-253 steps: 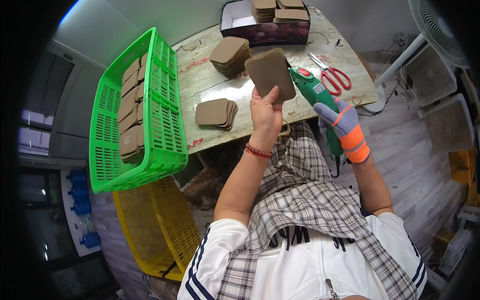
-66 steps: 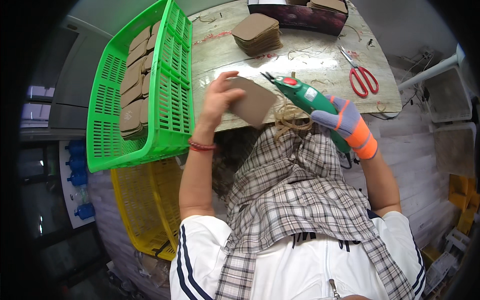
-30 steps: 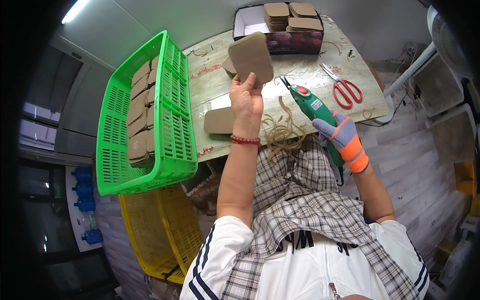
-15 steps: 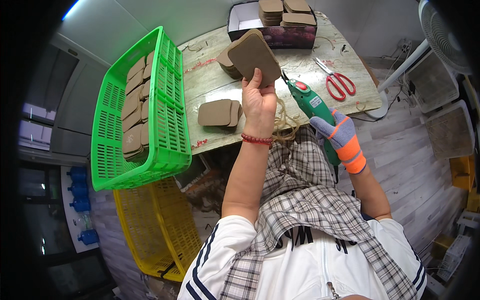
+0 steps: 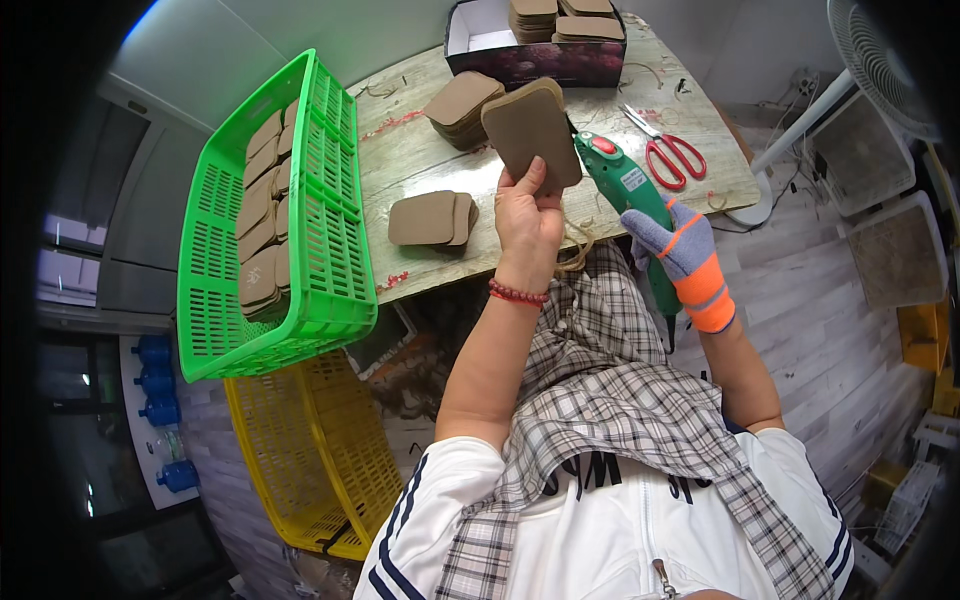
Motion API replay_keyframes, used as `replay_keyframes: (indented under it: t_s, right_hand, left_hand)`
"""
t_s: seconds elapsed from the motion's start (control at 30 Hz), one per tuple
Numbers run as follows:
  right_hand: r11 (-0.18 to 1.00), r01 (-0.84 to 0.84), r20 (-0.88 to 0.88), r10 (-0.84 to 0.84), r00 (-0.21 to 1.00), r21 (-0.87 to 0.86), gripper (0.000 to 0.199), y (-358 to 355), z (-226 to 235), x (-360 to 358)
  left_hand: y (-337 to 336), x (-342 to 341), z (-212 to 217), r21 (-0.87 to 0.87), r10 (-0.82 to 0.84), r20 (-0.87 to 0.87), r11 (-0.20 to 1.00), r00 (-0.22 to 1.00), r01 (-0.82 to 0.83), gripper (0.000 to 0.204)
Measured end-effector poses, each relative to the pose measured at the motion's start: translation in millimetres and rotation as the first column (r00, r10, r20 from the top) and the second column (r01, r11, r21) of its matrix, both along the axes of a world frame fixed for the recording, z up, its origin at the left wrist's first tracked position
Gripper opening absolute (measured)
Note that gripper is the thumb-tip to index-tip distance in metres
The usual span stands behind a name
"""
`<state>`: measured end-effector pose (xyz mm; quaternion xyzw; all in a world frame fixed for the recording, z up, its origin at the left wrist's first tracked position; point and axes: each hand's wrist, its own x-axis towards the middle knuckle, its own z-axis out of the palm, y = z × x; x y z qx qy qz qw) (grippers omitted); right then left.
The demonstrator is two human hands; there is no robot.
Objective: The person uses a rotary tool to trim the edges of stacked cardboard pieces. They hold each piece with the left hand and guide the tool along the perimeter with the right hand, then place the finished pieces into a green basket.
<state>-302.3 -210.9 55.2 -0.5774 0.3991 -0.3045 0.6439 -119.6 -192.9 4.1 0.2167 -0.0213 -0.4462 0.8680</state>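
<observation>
My left hand (image 5: pixel 530 220), bare with a red bead bracelet, pinches a brown pad (image 5: pixel 532 130) with rounded corners near its lower end, thumb on top. In my right hand (image 5: pixel 685 255), wearing a grey and orange glove, are green electric scissors (image 5: pixel 625 177) with a red button. Their dark tip meets or lies just behind the pad's right edge; the contact is partly hidden. Left of the held pad sits a stack of like pads (image 5: pixel 462 108). A smaller pile of pads (image 5: pixel 425 220) lies nearer the table's front edge.
Red-handled scissors (image 5: pixel 672 160) lie at the right on the wooden table (image 5: pixel 400 170). Behind stands a dark box (image 5: pixel 530 65) with stacked pads. A green crate (image 5: pixel 335 215) of pads is at the left, above a yellow crate (image 5: pixel 300 440). A white fan (image 5: pixel 885 65) stands far right.
The held pad and my left hand have moved slightly right and nearer to me, showing more of the stack behind. The pad now covers more of the electric scissors' tip.
</observation>
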Motion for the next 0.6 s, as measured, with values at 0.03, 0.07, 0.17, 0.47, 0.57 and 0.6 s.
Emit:
replay_keyframes:
  t_s: [0.03,0.07,0.17,0.47,0.57,0.6]
  right_hand:
    - [1.0,0.009,-0.002,-0.009,1.0,-0.014,0.036,-2,-1,-1]
    - [1.0,0.015,-0.005,-0.015,1.0,-0.028,0.035,-4,0,-1]
    - [0.996,-0.004,-0.075,-0.002,0.997,-0.085,0.028,-7,11,-3]
    - [0.97,-0.214,-0.277,0.176,0.944,-0.112,0.03,-17,27,-33]
    - [0.958,-0.251,-0.301,0.202,0.932,-0.136,0.034,-19,22,-37]
    - [0.957,-0.255,-0.298,0.205,0.932,-0.138,0.037,-19,21,-37]
  left_hand:
    - [2,-3,-3,0.016,-0.013,0.007,1.0,1.0,0.012,0.028]
    - [4,-4,-6,0.007,-0.024,0.041,1.0,0.999,0.024,0.028]
    - [11,-6,-14,0.033,-0.051,0.085,0.998,0.995,0.048,0.026]
    - [36,53,-15,0.126,-0.132,0.546,0.989,0.827,0.074,0.025]
    - [45,71,-4,0.209,-0.252,0.617,0.966,0.745,0.153,0.028]
    - [48,76,-3,0.248,-0.302,0.633,0.951,0.713,0.183,0.028]
